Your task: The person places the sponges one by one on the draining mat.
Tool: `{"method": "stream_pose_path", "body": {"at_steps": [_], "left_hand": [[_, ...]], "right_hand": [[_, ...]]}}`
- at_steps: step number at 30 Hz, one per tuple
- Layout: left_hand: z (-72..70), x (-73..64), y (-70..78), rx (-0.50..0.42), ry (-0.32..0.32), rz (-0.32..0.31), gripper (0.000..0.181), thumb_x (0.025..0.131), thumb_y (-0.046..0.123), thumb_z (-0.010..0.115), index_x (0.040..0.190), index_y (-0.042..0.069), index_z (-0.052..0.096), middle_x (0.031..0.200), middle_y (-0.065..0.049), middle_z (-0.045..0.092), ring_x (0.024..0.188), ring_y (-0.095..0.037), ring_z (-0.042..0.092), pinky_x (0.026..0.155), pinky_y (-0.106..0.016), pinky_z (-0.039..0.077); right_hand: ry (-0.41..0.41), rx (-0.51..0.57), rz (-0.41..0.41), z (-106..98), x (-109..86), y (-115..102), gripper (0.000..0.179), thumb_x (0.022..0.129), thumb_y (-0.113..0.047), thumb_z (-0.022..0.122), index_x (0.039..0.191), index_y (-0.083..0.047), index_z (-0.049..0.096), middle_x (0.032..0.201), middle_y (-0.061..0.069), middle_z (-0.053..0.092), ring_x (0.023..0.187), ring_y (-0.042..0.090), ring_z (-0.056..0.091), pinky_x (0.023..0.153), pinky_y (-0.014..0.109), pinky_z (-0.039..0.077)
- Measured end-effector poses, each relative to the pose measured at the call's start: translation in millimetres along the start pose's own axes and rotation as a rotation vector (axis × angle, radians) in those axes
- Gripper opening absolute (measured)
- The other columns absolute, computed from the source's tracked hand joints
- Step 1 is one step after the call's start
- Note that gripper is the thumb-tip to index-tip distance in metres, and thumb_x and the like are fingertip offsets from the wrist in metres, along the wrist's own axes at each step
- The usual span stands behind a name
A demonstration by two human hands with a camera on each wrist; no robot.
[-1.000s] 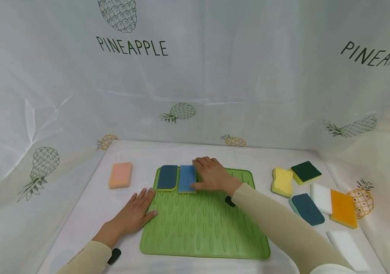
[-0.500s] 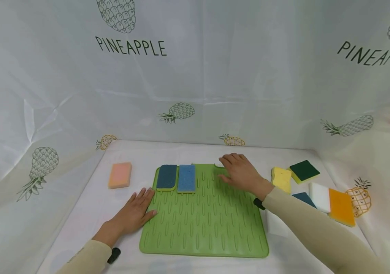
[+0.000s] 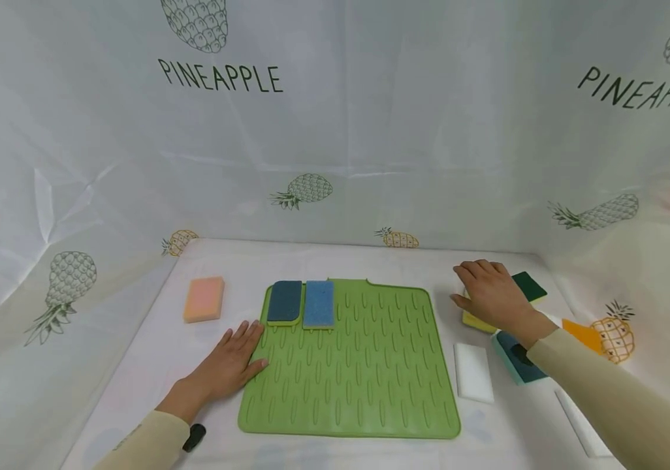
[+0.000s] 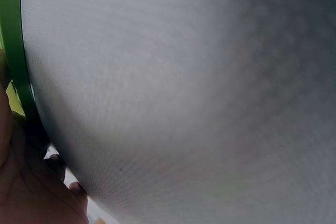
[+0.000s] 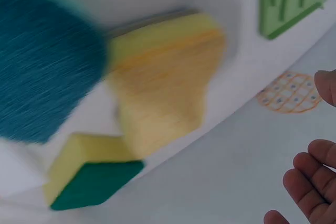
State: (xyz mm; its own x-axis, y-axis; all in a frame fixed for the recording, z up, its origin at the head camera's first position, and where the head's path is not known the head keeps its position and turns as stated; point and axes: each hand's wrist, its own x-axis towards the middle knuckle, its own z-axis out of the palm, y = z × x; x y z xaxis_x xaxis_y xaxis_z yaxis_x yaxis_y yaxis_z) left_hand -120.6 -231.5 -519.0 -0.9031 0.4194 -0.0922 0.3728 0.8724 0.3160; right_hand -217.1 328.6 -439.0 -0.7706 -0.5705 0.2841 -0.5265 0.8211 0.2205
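Observation:
My left hand (image 3: 223, 359) lies with straight fingers at the left edge of a green ribbed mat (image 3: 352, 385). On the mat's upper left, a dark blue sponge (image 3: 285, 301) and a lighter blue sponge (image 3: 319, 303) sit side by side. Right of the mat, my right hand (image 3: 495, 294) hovers with loosely bent fingers, partly covering a yellow waisted sponge (image 3: 476, 322) in the head view. In the right wrist view that yellow sponge (image 5: 163, 82) shows apart from the fingers (image 5: 307, 190), which hold nothing. Beside it is a dark-green-topped sponge (image 3: 529, 286).
A pink sponge (image 3: 204, 299) lies left of the mat. To the right are a teal-edged dark blue sponge (image 3: 511, 359), an orange one (image 3: 584, 336) and white blocks (image 3: 474, 373), some partly behind my right arm. A pineapple-print sheet (image 3: 429, 130) rises behind.
My right hand has left the lighter blue sponge and moved right across the mat to over the yellow sponge. The left hand has stayed in place.

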Motion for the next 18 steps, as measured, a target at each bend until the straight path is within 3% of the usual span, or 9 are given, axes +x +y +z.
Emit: {"method": "stream_pose_path", "body": {"at_steps": [7, 14, 18], "left_hand": [[2.5, 0.6, -3.4, 0.004, 0.007, 0.007, 0.078, 0.109, 0.045, 0.055, 0.165, -0.002, 0.027, 0.171, -0.022, 0.029, 0.160, -0.045, 0.021, 0.127, -0.067, 0.022], [5.4, 1.9, -4.6, -0.005, 0.021, 0.013, 0.078, 0.109, 0.043, 0.057, 0.165, -0.002, 0.028, 0.170, -0.023, 0.031, 0.159, -0.046, 0.023, 0.126, -0.067, 0.022], [5.4, 1.4, -3.9, -0.010, 0.028, 0.013, 0.077, 0.109, 0.042, 0.057, 0.164, -0.003, 0.029, 0.170, -0.023, 0.031, 0.159, -0.046, 0.024, 0.126, -0.067, 0.022]], "right_hand": [[-0.111, -0.014, 0.053, 2, -37.4, 26, 0.068, 0.083, -0.032, 0.090, 0.132, 0.007, 0.062, 0.129, 0.023, 0.066, 0.121, 0.044, 0.058, 0.100, 0.063, 0.048], [-0.081, -0.014, 0.039, 14, -57.3, 33, 0.070, 0.081, -0.037, 0.092, 0.127, 0.007, 0.064, 0.122, 0.023, 0.067, 0.111, 0.043, 0.060, 0.092, 0.062, 0.050], [-0.107, -0.004, 0.055, 16, -60.5, 31, 0.071, 0.082, -0.039, 0.091, 0.129, 0.006, 0.063, 0.124, 0.023, 0.067, 0.112, 0.043, 0.059, 0.096, 0.063, 0.049]]}}
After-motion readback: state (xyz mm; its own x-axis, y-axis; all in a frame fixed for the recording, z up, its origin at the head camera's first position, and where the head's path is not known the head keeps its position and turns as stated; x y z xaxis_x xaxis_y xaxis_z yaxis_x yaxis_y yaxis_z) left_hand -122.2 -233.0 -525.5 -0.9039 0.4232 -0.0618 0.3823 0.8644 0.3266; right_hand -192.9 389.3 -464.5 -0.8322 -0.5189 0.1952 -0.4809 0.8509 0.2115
